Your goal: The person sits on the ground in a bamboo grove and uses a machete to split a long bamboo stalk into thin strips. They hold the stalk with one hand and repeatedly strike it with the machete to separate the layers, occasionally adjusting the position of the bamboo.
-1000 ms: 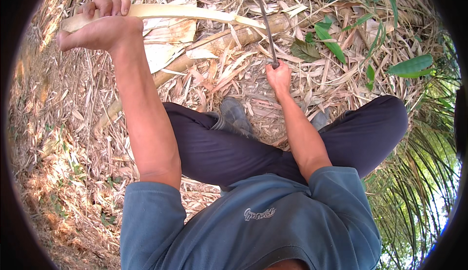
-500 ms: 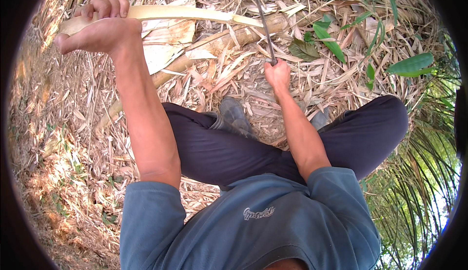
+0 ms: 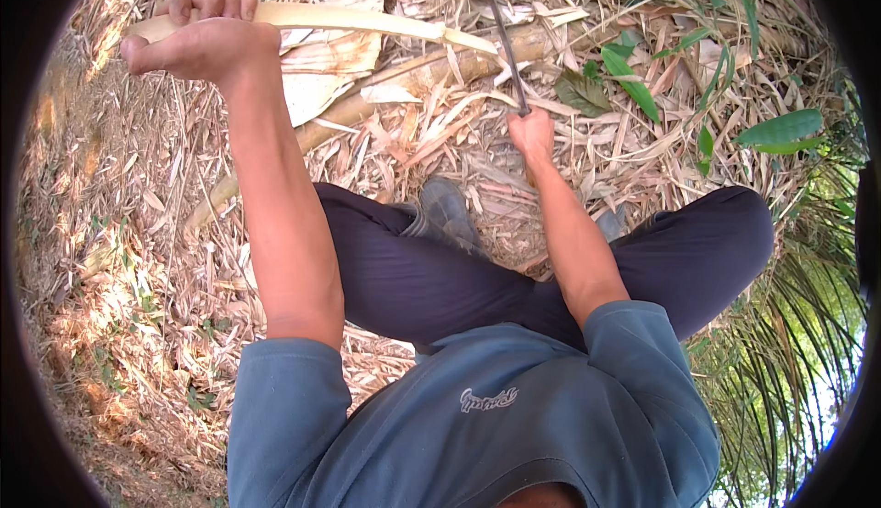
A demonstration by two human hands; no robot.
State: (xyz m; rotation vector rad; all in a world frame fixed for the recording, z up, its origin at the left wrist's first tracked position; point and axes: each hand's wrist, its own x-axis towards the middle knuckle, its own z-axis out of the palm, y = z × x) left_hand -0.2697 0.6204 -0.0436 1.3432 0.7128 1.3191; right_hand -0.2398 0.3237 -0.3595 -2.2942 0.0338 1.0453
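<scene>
My left hand (image 3: 206, 42), raised at the upper left, is closed round one end of a long pale bamboo strip (image 3: 358, 19). The strip runs to the right, bending slightly down past a joint, and its far end meets a long, narrow dark knife blade (image 3: 505, 42). My right hand (image 3: 532, 132) grips the knife low down, with its fingers covering the handle. The blade points away from me, leaning a little left. A thin pale curl (image 3: 491, 100) shows beside the blade, just above my right hand.
A bamboo pole (image 3: 431, 75) lies slantwise on the ground under the strip. Broad pale sheaths (image 3: 326, 81) lie by it. Dry leaves (image 3: 165, 260) cover the ground. Green leaves (image 3: 631, 84) grow at the right. My bent legs (image 3: 422, 288) and a dark boot (image 3: 447, 210) are below.
The whole view has shifted slightly. Both hands keep their grips, and the strip's end still meets the blade. A pale curl now shows by the blade, above my right hand.
</scene>
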